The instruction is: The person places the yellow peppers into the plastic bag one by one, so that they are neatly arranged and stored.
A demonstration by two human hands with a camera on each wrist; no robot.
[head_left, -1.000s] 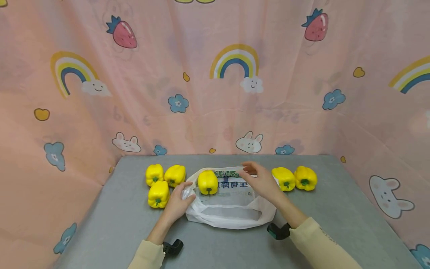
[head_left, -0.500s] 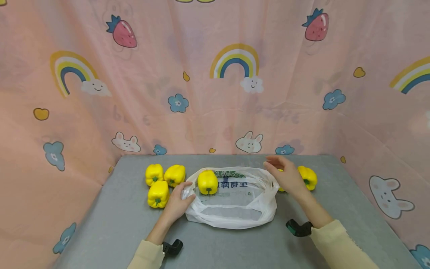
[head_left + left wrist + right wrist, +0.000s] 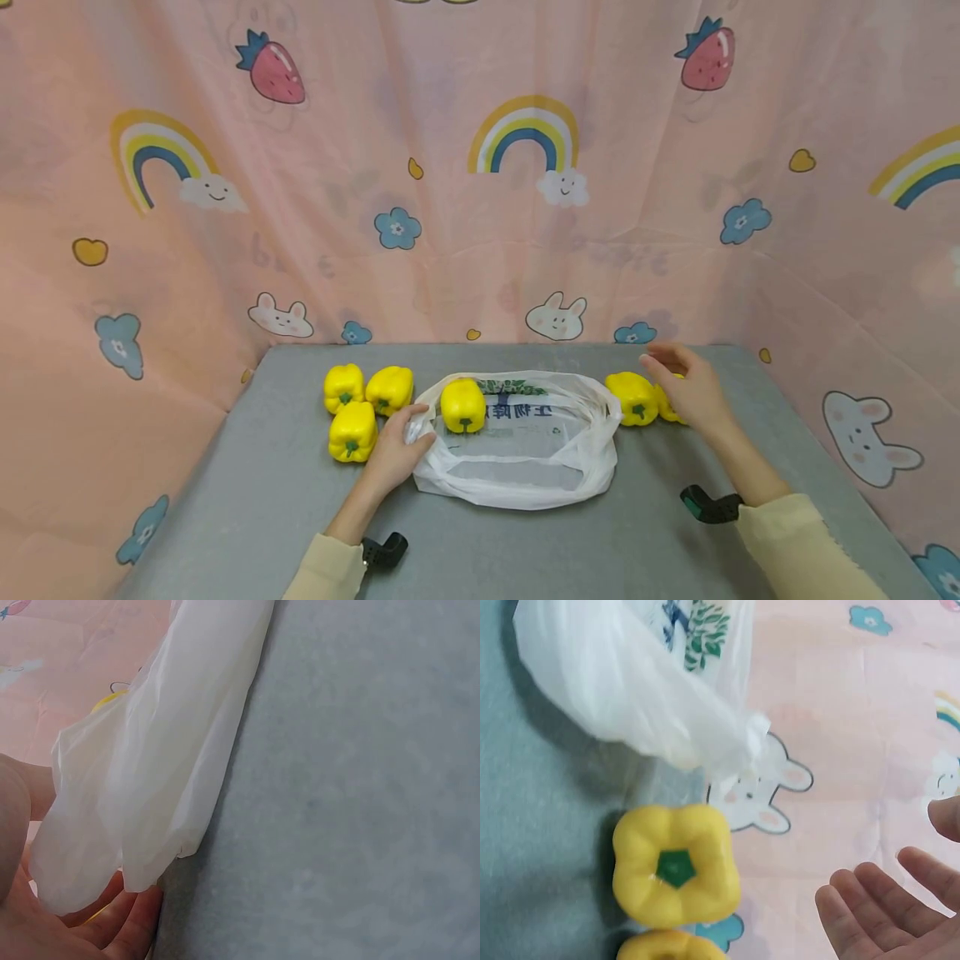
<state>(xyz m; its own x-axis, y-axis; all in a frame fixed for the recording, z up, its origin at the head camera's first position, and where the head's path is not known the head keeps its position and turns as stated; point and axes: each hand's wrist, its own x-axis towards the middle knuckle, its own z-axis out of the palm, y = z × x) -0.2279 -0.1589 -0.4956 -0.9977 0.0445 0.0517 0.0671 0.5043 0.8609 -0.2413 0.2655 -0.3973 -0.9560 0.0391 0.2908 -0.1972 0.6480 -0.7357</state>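
Note:
A white plastic bag (image 3: pixel 517 497) with green and blue print lies with its mouth spread on the grey table. One yellow bell pepper (image 3: pixel 462 406) sits inside at its left part. My left hand (image 3: pixel 396 451) holds the bag's left edge, which runs between thumb and fingers in the left wrist view. Right of the bag are two yellow bell peppers, a nearer one (image 3: pixel 632 398) and an outer one (image 3: pixel 667 407). Over the outer pepper hovers my right hand (image 3: pixel 692 388), partly hiding it. Its fingers (image 3: pixel 870 904) are spread, holding nothing.
Left of the bag, three more yellow bell peppers (image 3: pixel 352 432) stand grouped beside my left hand. A pink patterned curtain (image 3: pixel 450 283) rises behind the table's (image 3: pixel 247 517) back edge and along both sides.
My right hand has moved right, from above the bag's mouth, past the nearer pepper, to over the outer one. The left hand stays at the bag's edge.

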